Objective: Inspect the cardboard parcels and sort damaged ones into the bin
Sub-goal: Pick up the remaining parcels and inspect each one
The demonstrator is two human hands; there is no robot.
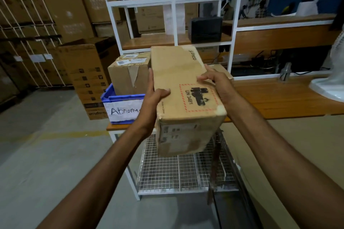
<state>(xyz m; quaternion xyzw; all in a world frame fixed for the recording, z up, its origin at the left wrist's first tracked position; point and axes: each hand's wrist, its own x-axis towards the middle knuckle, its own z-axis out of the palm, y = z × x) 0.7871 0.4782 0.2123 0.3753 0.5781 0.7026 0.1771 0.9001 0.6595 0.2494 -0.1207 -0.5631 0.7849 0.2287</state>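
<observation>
A blue plastic bin (109, 96) labelled "Abnorm…" holds a brown taped cardboard box (128, 74). The left hand (154, 104) and right hand (217, 83) grasp a long tan cardboard parcel (182, 87), aloft above the wooden table (279, 98), printed "PICO" and "UN 3481".

Scuffed long cardboard parcel (183, 87) held aloft, torn-tape parcel (128, 78) in blue bin (119, 106)

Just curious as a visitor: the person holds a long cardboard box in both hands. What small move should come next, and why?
Probably tip the long brown cardboard parcel over to check its hidden faces: left hand and right hand grip its sides, and its near corners look scuffed, hinting damage.
</observation>
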